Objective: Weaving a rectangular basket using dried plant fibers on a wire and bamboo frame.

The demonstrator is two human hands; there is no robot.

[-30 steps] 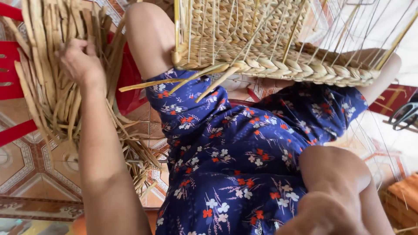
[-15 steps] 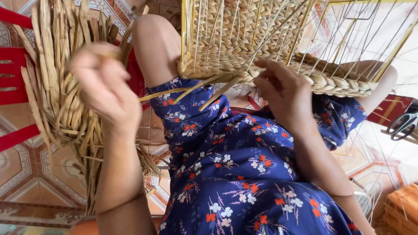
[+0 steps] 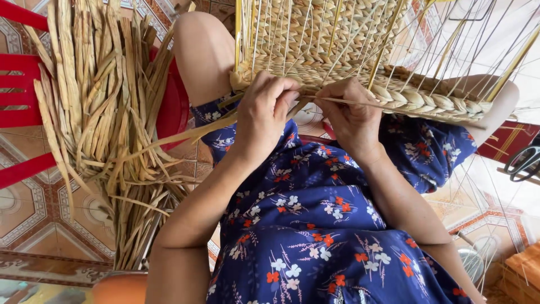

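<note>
On the lap, the left hand (image 3: 264, 115) and right hand (image 3: 351, 115) pinch a straw strand (image 3: 185, 134) at the half-woven basket (image 3: 337, 45); upper wires remain bare.

Bright, even daylight; strongest from upper right, washing out the floor (image 3: 506, 34) behind the wire frame (image 3: 450, 50). Soft shadows under the hands. Centre sharp. Wide-angle bending at edges; bottom-left corner blurred.

Woven basket (image 3: 360, 62) on lap, both hands at its near rim; reed bundle (image 3: 107, 112) left, scissors (image 3: 523, 163) far right
</note>
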